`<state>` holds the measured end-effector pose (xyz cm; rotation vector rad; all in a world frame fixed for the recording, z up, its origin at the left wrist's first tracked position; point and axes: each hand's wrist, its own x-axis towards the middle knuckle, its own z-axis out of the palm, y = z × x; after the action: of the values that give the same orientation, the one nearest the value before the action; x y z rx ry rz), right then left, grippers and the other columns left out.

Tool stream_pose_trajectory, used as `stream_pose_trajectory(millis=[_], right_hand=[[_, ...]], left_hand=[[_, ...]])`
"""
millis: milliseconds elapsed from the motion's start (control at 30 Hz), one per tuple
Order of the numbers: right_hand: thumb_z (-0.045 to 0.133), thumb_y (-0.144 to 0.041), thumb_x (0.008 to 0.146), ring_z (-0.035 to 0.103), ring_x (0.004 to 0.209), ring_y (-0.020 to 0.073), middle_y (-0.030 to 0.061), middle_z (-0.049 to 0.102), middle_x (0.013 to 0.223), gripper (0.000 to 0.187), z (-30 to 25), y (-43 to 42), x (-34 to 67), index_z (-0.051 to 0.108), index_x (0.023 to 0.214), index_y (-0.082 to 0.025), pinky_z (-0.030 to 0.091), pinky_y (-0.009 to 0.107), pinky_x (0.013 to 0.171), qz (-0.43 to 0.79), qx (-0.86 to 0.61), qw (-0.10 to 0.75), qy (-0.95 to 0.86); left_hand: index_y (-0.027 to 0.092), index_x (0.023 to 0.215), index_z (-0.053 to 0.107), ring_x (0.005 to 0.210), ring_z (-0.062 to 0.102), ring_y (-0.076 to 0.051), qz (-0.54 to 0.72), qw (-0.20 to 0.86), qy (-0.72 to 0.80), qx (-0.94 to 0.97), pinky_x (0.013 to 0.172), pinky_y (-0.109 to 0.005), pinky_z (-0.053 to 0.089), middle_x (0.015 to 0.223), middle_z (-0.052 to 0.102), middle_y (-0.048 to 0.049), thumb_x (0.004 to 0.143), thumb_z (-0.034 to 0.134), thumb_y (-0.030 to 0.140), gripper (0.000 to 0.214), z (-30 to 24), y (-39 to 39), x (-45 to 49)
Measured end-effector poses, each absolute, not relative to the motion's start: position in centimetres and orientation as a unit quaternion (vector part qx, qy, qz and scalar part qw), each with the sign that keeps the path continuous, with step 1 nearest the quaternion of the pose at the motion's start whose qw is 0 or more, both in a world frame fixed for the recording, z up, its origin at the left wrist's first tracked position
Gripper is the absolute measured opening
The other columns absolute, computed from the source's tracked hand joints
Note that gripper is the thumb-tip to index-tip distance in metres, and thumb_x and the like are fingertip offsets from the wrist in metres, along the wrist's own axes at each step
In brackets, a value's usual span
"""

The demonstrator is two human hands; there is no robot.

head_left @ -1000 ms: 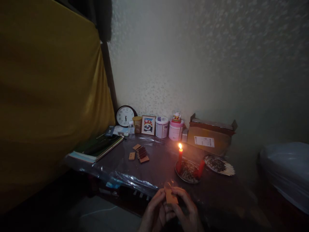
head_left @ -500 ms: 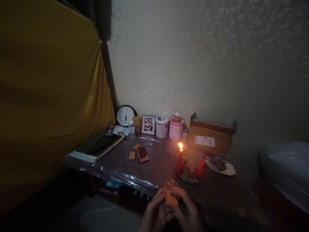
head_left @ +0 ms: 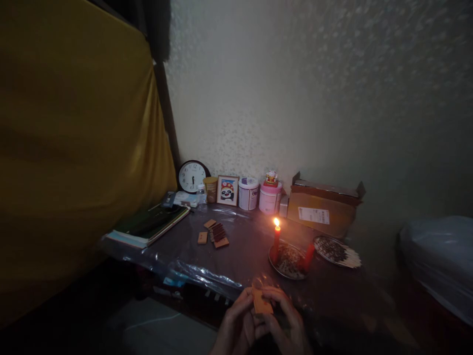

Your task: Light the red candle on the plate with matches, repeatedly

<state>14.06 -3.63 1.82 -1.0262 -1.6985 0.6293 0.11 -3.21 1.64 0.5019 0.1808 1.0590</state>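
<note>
In the dim light both hands meet at the bottom centre. My left hand point(head_left: 236, 325) and my right hand point(head_left: 286, 320) are closed together on a small orange-brown matchbox point(head_left: 262, 302) held just above the near edge of the dark table point(head_left: 240, 256). Right behind them a lit red candle point(head_left: 275, 240) stands in a round metal dish point(head_left: 288, 261) full of burnt matches, with a short red candle stub point(head_left: 308, 256) at its side. Several more matchboxes point(head_left: 214, 232) lie farther left on the table.
A second plate of used matches point(head_left: 336, 251) lies right of the dish. Along the wall stand a clock point(head_left: 191, 176), a small framed picture point(head_left: 227, 191), two tubs point(head_left: 258, 195) and a cardboard box point(head_left: 321, 204). Books point(head_left: 148, 227) lie at left by a yellow curtain point(head_left: 74, 148).
Almost nothing differs; the view has drifted a little and both hands still hold the matchbox in the same place.
</note>
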Motion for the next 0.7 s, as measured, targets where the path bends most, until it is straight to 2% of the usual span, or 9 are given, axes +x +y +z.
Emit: stream_pose_trajectory(millis=[300,467,700], right_hand=[[0.056,-0.028,0.080,0.063,0.093,0.0195,0.0049,0.066,0.098,0.020,2.2,-3.6,14.0,0.061,0.099,-0.023,0.052,0.025,0.081,0.245,-0.403,0.524,-0.709],[0.056,-0.028,0.081,0.060,0.099,0.0197,0.0055,0.063,0.104,0.020,2.8,-4.0,13.8,0.059,0.100,-0.022,0.050,0.026,0.084,0.279,-0.406,0.504,-0.709],[0.056,-0.027,0.081,0.059,0.101,0.0191,0.0038,0.062,0.107,0.022,2.9,-4.2,14.2,0.058,0.103,-0.025,0.048,0.024,0.087,0.273,-0.407,0.498,-0.715]], left_hand=[[0.015,0.091,0.060,0.074,0.058,-0.014,0.497,0.830,0.091,0.235,0.077,-0.029,0.042,0.087,0.061,-0.0059,0.087,0.041,0.024,0.021,1.7,-3.3,0.1],[0.016,0.093,0.060,0.073,0.058,-0.015,0.491,0.835,0.080,0.237,0.073,-0.028,0.041,0.085,0.062,-0.0057,0.082,0.050,0.028,0.019,1.5,-3.2,0.1],[0.017,0.095,0.060,0.079,0.058,-0.017,0.483,0.836,0.086,0.247,0.076,-0.030,0.040,0.095,0.062,-0.0076,0.083,0.049,0.029,0.021,1.8,-3.3,-0.1]])
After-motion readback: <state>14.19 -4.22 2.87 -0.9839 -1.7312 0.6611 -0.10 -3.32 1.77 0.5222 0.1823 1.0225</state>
